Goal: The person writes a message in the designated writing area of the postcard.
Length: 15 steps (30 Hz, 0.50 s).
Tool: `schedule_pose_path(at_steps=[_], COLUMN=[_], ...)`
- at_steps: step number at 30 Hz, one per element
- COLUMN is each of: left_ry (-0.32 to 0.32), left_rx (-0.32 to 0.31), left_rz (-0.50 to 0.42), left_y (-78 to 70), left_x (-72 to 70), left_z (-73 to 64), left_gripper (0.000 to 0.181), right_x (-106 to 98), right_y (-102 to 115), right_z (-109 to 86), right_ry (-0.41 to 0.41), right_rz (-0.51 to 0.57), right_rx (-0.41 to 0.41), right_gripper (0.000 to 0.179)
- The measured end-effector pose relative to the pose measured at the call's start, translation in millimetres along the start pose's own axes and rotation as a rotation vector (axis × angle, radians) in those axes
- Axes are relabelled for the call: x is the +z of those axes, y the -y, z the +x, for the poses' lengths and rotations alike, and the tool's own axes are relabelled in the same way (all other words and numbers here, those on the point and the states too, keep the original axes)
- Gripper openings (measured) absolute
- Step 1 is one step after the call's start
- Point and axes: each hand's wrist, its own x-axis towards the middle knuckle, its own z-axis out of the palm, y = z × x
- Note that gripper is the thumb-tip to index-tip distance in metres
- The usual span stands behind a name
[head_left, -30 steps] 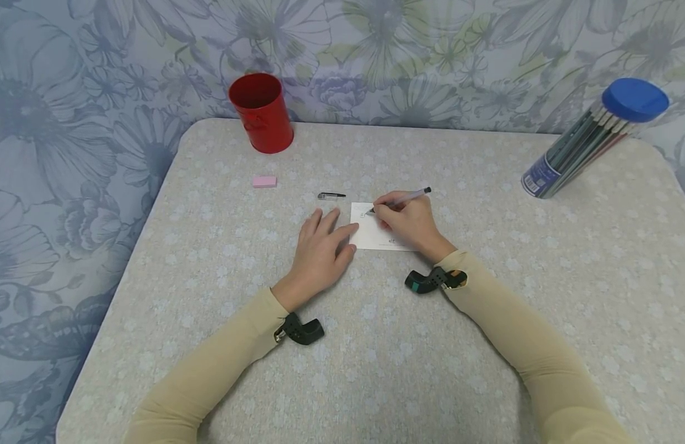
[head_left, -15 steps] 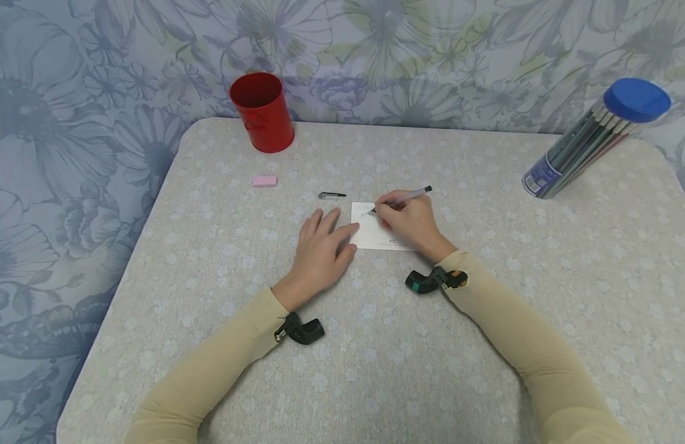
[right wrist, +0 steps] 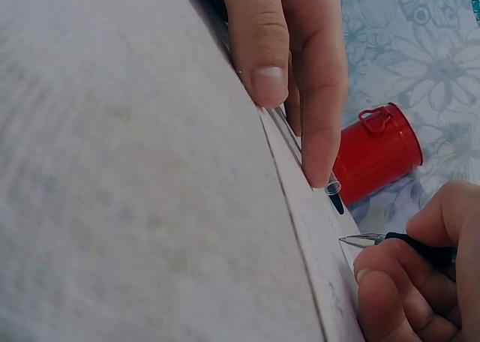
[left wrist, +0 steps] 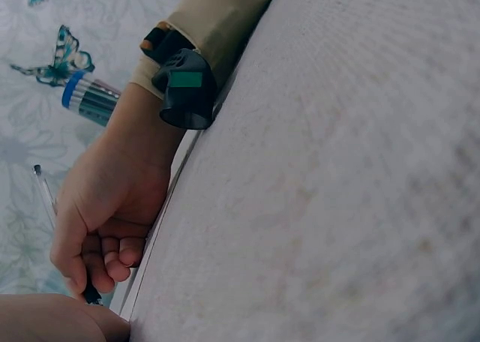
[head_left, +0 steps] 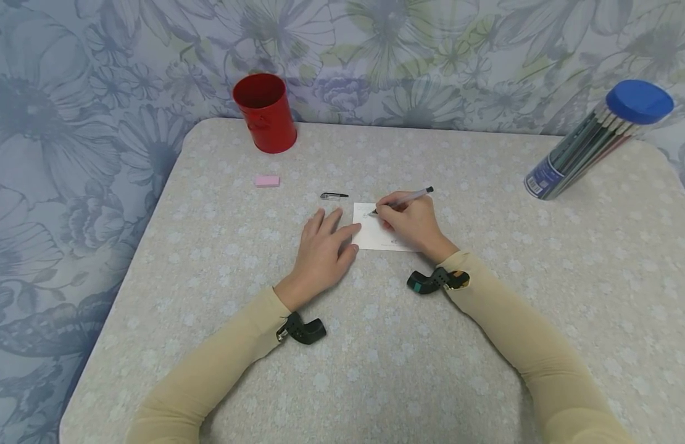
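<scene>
My right hand (head_left: 411, 223) pinches a pen (head_left: 411, 197) with a clear barrel and a dark grip, its tip at the upper left of a small white card (head_left: 370, 237). Small dark marks show on the card near the tip and at its lower edge. In the right wrist view the pen's metal tip (right wrist: 360, 239) points at the card. My left hand (head_left: 323, 256) lies flat with spread fingers, its index finger and thumb at the card's left edge. A pen cap (head_left: 334, 196), clear and black, lies just beyond the left fingertips.
A red metal bucket (head_left: 273, 126) stands at the back left, with a pink eraser-like block (head_left: 267, 181) in front of it. At the back right, a clear tube of pencils (head_left: 584, 151) with a blue lid (head_left: 639, 102) stands on the table (head_left: 376, 351). Behind is a flowered wall.
The pen tip has shifted very slightly at the card's upper left, with small marks beside it. The left hand stays in place on the card's edge; the whole view moves a little.
</scene>
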Motion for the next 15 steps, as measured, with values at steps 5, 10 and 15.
schedule_pose_path(at_steps=[5,10,15], left_ry=[-0.012,-0.012,-0.01], left_rx=[0.007,0.009,0.009], left_rz=[-0.006,-0.01,-0.006], left_y=[0.0,-0.1,0.5], left_x=[0.2,-0.3,0.2], left_z=[-0.2,-0.3,0.1], left_gripper=[0.037,0.038,0.037], right_x=[0.3,-0.5,-0.9], right_y=[0.2,2.0,2.9], right_z=[0.2,0.1,-0.1], right_ry=[0.002,0.007,0.007], right_rz=[-0.007,-0.012,0.006], right_rx=[-0.002,0.004,-0.002], right_gripper=[0.015,0.015,0.015])
